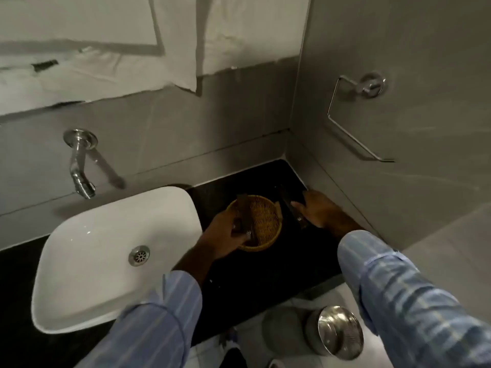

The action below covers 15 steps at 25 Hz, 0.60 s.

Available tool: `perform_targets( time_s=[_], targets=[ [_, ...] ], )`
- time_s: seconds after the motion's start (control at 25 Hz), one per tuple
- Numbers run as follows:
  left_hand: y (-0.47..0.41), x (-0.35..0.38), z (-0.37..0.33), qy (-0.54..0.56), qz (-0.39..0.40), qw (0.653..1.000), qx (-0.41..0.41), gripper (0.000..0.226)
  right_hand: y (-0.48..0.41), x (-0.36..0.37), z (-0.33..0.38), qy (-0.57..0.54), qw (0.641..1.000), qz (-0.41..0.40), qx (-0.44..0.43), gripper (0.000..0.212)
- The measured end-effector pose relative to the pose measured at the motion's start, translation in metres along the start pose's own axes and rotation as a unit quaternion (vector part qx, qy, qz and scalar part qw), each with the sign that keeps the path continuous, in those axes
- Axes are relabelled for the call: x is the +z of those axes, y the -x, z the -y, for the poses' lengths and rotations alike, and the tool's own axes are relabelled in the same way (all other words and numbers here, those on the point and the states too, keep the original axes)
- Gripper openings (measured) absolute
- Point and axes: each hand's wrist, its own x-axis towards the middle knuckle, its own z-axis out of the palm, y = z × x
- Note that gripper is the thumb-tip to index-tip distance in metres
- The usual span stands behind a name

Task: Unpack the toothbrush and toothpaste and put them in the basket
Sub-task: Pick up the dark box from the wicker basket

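1. Nearest the camera, two sleeves in pale blue stripes reach forward over the dark counter [265, 277]; a steel bin lid [336, 332] sits on the floor below the counter edge, apart from the work

2. The left hand [225, 236] is over the near-left rim of the basket [265, 221]; its fingers are curled around a dark slim packet [243, 208], gripping it near its lower end; the packet's long axis runs away from the camera, lying across the left part of the basket, its far end reaching the far rim; whether it holds the toothbrush or the toothpaste I cannot tell, the light being dim

3. The basket, round and woven, stands on the counter between the two hands, just right of the white sink [106, 248]; nothing unpacked shows inside it, so by my judgement the unpacking is not yet done

4. The right hand [316, 211] lies just right of the basket, its fingers closed on a second dark packet [292, 208]; this one's long axis also runs near to far, roughly level with the first, beside the basket's right rim rather than over it

5. The move ahead likely turns on this: both packets lie lengthways and parallel, one per hand, so either hand could open its own; the left is already above the basket

6. Farthest off, a tap [79, 166] juts from the wall above the sink; a towel ring [358, 115] hangs on the right wall
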Motion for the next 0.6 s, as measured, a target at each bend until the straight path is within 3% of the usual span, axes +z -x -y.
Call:
perform_targets(
  time_s=[0.04, 0.12, 0.24, 0.32, 0.48, 0.6],
  targets=[
    [0.006, 0.013, 0.009, 0.003, 0.024, 1.0, -0.003, 0.066, -0.001, 0.008, -0.003, -0.001, 1.0, 0.007, 0.026, 0.061],
    [0.016, 0.045, 0.028, -0.096, 0.027, 0.995, -0.029, 0.074, -0.009, 0.028, -0.011, -0.006, 0.998, 0.019, 0.057, 0.059],
    [0.04, 0.09, 0.049, -0.175, 0.011, 0.977, -0.123, 0.087, -0.019, 0.056, -0.022, -0.004, 0.997, 0.032, 0.076, 0.068],
    [0.052, 0.112, 0.065, -0.201, 0.03, 0.964, -0.171, 0.092, -0.035, 0.074, -0.03, -0.015, 0.995, 0.013, 0.094, 0.059],
    [0.075, 0.139, 0.083, -0.275, 0.087, 0.943, -0.166, 0.092, -0.053, 0.105, -0.042, -0.025, 0.992, 0.006, 0.124, 0.043],
    [0.08, 0.146, 0.089, -0.318, 0.078, 0.935, -0.137, 0.091, -0.059, 0.12, -0.046, -0.031, 0.993, -0.019, 0.115, 0.035]
  ],
)
